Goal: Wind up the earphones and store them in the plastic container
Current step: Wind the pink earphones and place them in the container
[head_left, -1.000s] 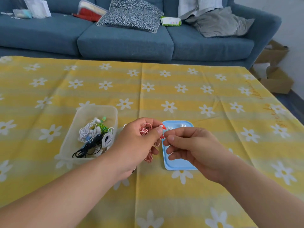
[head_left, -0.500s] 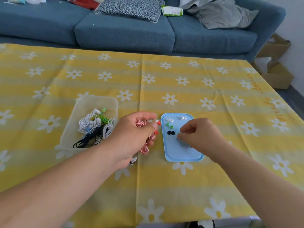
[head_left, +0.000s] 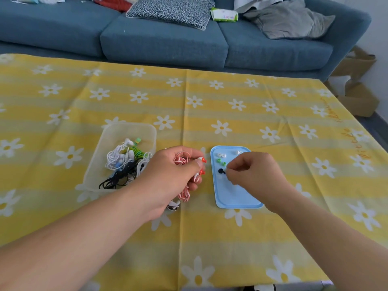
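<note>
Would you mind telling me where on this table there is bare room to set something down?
Bare tablecloth runs wide between the plastic container and the sofa, and right of the blue lid. The lid's near half is bare too. Crowded: the gap between container and lid, where the left hand grips the red-striped earphones, and the container's near half.

Yellow daisy-print tablecloth (head_left: 210, 101) with clear plastic container (head_left: 128, 124) and blue lid (head_left: 235, 195) side by side.
</note>
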A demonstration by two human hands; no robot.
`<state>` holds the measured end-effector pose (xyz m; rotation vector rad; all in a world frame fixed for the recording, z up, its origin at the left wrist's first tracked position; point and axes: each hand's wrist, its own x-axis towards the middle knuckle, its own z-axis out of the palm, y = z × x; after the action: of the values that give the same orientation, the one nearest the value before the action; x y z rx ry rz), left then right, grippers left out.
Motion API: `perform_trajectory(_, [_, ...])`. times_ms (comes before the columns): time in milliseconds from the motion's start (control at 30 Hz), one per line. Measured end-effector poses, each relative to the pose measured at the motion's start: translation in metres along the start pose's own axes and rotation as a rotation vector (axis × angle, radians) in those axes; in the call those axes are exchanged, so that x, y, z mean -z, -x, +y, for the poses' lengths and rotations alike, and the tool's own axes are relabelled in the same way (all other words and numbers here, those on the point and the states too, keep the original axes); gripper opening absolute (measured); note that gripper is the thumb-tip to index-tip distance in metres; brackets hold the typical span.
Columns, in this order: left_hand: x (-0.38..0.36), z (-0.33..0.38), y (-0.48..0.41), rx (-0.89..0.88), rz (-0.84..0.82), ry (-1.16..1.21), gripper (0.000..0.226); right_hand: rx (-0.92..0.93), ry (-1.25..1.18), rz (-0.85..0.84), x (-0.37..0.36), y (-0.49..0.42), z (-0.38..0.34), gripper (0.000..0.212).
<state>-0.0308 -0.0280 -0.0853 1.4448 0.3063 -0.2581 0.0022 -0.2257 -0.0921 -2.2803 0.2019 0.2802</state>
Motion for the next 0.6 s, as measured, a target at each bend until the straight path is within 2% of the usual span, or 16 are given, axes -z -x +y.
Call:
perform_trajectory(167, [0.002,0.007,0.001,-0.027,-0.009,0.007,0.01,-0.032,-0.65,-0.189,0.0,0.012,-0.023,0.02])
perform_trajectory(233, [0.002,0.01,0.002,-0.056,-0.011,-0.009,0.009,-0.054,-0.804,-0.288,0.0,0.013,-0.028,0.026])
perform_trajectory(333, [0.004,0.013,0.002,-0.125,0.025,-0.057,0.01,-0.078,-0.922,-0.341,-0.001,0.013,-0.031,0.031])
perform_trajectory(600, [0.002,0.018,0.007,-0.194,0.029,-0.119,0.011,-0.135,-1.104,-0.423,-0.008,0.012,-0.034,0.018])
